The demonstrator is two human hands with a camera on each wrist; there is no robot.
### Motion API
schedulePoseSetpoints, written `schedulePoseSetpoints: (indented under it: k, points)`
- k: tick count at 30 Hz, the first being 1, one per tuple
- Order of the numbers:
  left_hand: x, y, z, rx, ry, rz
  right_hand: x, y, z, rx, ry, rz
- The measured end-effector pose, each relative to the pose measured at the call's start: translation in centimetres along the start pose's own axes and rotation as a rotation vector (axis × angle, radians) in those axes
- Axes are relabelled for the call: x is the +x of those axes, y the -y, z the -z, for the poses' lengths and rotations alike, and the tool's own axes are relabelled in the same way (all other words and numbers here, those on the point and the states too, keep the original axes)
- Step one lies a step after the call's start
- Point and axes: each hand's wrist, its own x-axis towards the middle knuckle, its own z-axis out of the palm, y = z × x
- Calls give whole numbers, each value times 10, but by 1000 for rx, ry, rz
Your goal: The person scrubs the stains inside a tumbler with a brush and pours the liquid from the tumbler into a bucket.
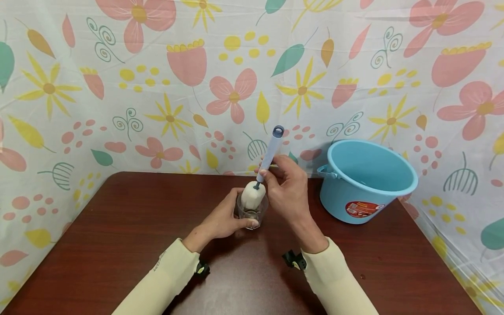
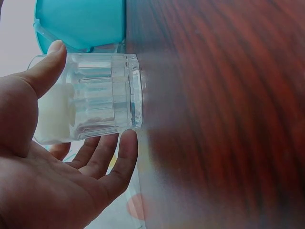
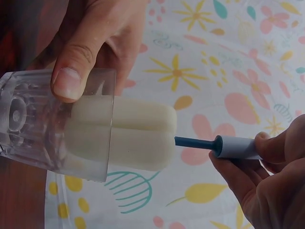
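Note:
A clear drinking glass [image 2: 97, 105] stands upright, its base at the tabletop. My left hand [image 1: 222, 216] grips it, thumb on the near side and fingers on the far side. The white sponge head [image 1: 250, 196] of a cup brush sits partly inside, its upper end above the rim. In the right wrist view, grooves run along this sponge [image 3: 138, 136]. My right hand [image 1: 289, 188] pinches the brush's pale blue-grey handle [image 1: 271, 151] low down, near the thin dark blue stem [image 3: 194, 142]. The handle leans slightly right, with a hanging hole at its top.
A light blue bucket [image 1: 334, 197] with a red label stands on the dark wood table [image 1: 138, 227], to the right of my right hand. Behind the table hangs a white cloth [image 1: 236, 52] printed with flowers and leaves.

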Motion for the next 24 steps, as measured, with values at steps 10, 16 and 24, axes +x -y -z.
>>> schedulePoseSetpoints:
  k: [10, 16, 24]
  points:
    - [0, 2, 0, 2, 9, 5, 0, -30, 0, -30, 3, 20]
    - [1, 3, 0, 7, 8, -5, 2, -30, 3, -50, 3, 36]
    - [1, 2, 0, 6, -1, -5, 2, -29, 3, -56, -1, 16]
